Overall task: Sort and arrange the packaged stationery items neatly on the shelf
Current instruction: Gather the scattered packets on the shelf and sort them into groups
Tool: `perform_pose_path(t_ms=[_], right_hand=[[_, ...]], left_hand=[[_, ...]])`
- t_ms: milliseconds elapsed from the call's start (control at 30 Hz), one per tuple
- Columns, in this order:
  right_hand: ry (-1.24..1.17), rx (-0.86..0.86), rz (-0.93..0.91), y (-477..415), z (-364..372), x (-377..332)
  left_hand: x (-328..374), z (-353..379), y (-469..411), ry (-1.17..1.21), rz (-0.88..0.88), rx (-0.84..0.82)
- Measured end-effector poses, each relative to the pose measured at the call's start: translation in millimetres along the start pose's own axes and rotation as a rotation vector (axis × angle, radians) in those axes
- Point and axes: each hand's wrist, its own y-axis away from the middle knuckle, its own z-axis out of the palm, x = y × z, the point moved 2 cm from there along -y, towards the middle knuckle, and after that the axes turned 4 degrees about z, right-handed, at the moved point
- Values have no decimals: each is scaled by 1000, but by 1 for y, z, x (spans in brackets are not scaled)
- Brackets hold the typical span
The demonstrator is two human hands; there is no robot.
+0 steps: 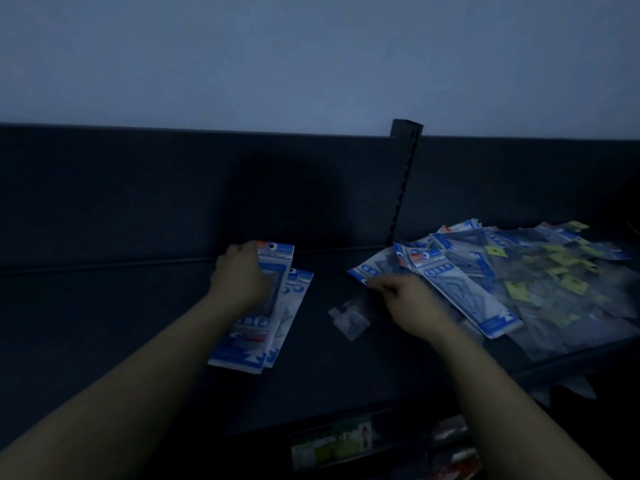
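Observation:
On the dark shelf point(121, 306) lies a small stack of blue-and-white stationery packets point(277, 327), left of centre. My left hand point(239, 275) rests on top of this stack, fingers curled over its far end. To the right spreads a loose heap of similar packets point(485, 271), some with yellow price stickers. My right hand point(408, 299) pinches the near corner of one packet point(367, 271) at the heap's left edge. The scene is dim and my right hand is blurred.
A small clear plastic piece point(349, 318) lies on the shelf between my hands. A slotted upright post point(405, 181) rises from the back panel. A lower shelf with colourful packages point(346, 441) shows beneath the front edge.

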Motion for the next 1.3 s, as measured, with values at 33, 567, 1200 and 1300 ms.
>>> perform_pose_path(t_ms=[33, 567, 1200, 1300], right_hand=[[-15, 35, 13, 1, -7, 5], [226, -131, 64, -16, -67, 90], [351, -48, 86, -46, -91, 125], [256, -9, -7, -38, -89, 118]], left_hand=[[10, 6, 1, 7, 66, 10], [138, 97, 1, 1, 36, -406], [152, 106, -4, 20, 33, -435], [157, 116, -5, -96, 56, -357]])
